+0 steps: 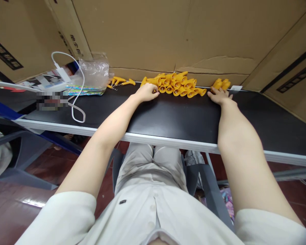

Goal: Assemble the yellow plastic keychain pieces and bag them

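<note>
- The left hand (147, 92) rests low with its fingers curled and the thumb close to the index finger; whether anything is pinched between them I cannot tell.
- The right hand (221, 96) is spread, palm down, its fingertips at a small yellow cluster (222, 83) just beyond them.
- Just right of the left hand, and reaching across most of the gap to the right one, lies a pile of yellow horn-shaped pieces (178, 85), stacked in rough rows, many with round mouths facing the person.
- These look like light, stiff, smooth plastic, probably hollow, so they should be easy to lift but apt to roll or slide on one another. The narrow body behind the flared mouth seems the best hold, with a gentle pinch taken from the top row.
- Left of the left hand, well apart, are loose yellow pieces (119, 80) with thin metal spirals, which could snag.
- Farther left come a clear plastic bag (94, 69) and a white cable (78, 120).
- Beneath both hands is the black table (178, 117); beyond them stands a cardboard wall (153, 34).
</note>
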`<state>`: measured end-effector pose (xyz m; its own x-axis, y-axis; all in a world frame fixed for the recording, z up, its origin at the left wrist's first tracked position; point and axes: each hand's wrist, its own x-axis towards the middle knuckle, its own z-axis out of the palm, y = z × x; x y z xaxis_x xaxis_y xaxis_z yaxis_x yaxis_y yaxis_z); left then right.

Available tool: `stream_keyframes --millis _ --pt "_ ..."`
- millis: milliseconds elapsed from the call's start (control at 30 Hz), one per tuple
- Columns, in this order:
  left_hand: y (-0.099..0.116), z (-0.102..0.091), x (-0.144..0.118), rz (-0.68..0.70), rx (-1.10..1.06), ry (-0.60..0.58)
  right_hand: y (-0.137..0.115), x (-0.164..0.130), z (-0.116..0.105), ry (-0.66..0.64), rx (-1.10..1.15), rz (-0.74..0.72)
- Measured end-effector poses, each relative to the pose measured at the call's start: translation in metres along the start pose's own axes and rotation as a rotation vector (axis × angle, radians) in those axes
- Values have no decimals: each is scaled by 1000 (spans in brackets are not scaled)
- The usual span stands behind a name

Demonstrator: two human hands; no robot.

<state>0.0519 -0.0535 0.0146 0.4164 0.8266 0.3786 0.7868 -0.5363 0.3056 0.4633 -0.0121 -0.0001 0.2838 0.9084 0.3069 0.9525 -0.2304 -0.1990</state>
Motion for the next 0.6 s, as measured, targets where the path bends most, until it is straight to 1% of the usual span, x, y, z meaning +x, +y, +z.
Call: stream_keyframes --millis 33,100,233,500,600 --pt "1 0 0 -2 8 -5 -4 -4 -3 -86 53 47" --pt "3 -1 -1 -8 15 -13 -12 -11 -10 -186 121 103" --pt "5 -1 -1 -19 11 -16 -19 -19 -20 -207 150 111" --pt "7 -3 -1 -39 10 -22 -23 -24 -23 -218 118 126" --pt "10 -5 -3 -43 24 -34 -20 -24 -25 -290 89 104"
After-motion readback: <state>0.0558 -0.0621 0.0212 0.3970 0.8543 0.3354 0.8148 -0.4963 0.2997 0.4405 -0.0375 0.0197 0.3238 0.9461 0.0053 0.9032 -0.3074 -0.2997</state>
